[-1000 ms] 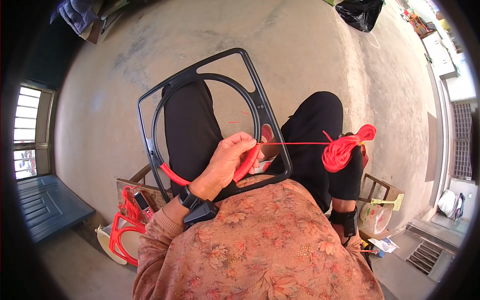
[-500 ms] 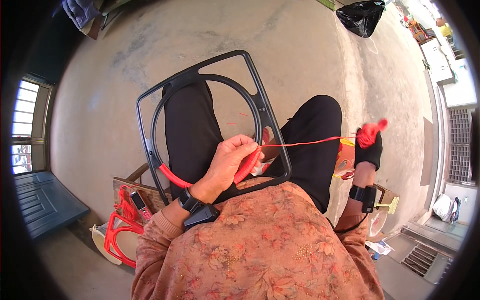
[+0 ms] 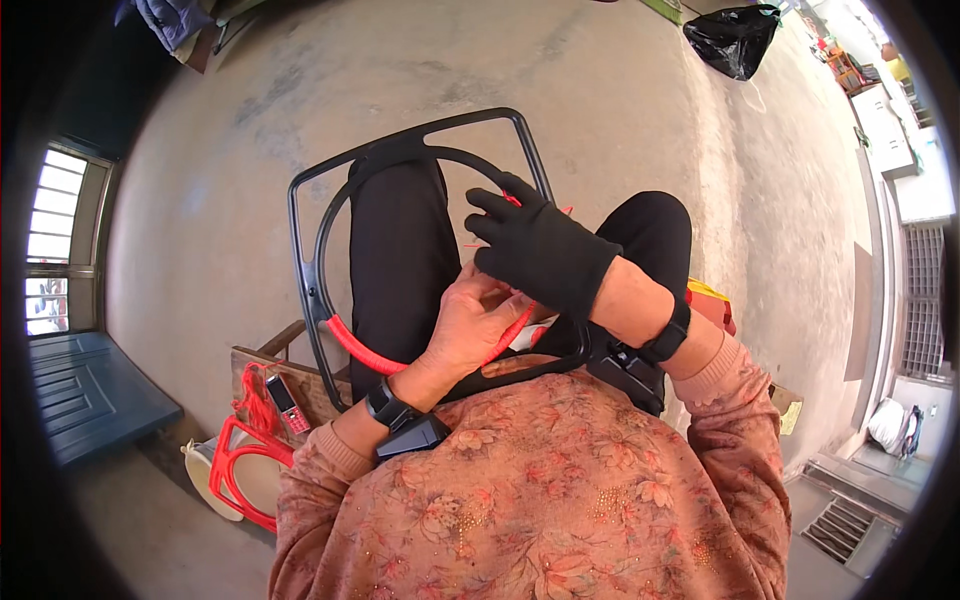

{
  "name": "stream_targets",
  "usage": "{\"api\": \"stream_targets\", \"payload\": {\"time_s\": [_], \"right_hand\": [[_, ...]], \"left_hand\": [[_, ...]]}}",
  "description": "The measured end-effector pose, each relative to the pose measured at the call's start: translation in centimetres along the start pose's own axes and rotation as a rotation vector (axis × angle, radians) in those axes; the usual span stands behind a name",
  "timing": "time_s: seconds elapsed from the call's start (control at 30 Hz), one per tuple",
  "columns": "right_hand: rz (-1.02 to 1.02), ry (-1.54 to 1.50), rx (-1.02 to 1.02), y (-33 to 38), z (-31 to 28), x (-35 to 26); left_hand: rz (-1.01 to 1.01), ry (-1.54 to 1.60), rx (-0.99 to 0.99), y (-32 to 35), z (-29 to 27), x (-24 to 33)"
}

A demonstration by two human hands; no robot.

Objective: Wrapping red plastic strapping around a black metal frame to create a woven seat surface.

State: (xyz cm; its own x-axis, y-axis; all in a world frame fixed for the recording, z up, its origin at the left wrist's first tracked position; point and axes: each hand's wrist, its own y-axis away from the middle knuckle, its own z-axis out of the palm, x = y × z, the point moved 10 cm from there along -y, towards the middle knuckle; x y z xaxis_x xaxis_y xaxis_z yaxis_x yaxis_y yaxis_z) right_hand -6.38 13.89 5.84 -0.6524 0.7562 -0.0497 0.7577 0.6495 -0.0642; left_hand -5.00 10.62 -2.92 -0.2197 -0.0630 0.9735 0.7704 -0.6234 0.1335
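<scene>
A black frame [image 3: 298,230], with a ring inside a rounded square outline, rests across my lap. Red cord is wound tightly round the near part of its ring, as a red wrapping [image 3: 360,348]. My bare left hand [image 3: 465,318] pinches the ring at the right end of this wrapping. Over the ring's right side reaches my right hand [image 3: 548,252] in a black glove. Bits of a red cord bundle [image 3: 511,199] show beside its fingers; the rest of the bundle is hidden behind the glove.
On a wooden board [image 3: 325,400] at my left lie a red phone [image 3: 288,404] and loose red cord [image 3: 258,400]. Next to it is a red frame [image 3: 228,465]. A black plastic bag [image 3: 733,42] sits on the floor [image 3: 620,110] at the far right.
My right hand has swung in from the far right to the ring, bringing the cord bundle along. The stretched cord no longer shows. The frame has shifted slightly right.
</scene>
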Motion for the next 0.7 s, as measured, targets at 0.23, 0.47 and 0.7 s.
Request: {"api": "stream_targets", "payload": {"time_s": [0.23, 0.47, 0.7], "right_hand": [[0.308, -0.423, 0.117, 6.4, -3.4, 2.7], [0.302, -0.251, 0.194, 8.2, -2.1, -1.9], [0.807, -2.192, 1.102, 20.9, 2.2, 0.6]], "left_hand": [[-0.253, 0.277, -0.182, 0.5, 1.1, -2.1], [-0.411, 0.516, -0.23, 0.6, 2.1, -2.5], [-0.543, 0.365, -0.28, 0.8, 1.6, -2.6]]}}
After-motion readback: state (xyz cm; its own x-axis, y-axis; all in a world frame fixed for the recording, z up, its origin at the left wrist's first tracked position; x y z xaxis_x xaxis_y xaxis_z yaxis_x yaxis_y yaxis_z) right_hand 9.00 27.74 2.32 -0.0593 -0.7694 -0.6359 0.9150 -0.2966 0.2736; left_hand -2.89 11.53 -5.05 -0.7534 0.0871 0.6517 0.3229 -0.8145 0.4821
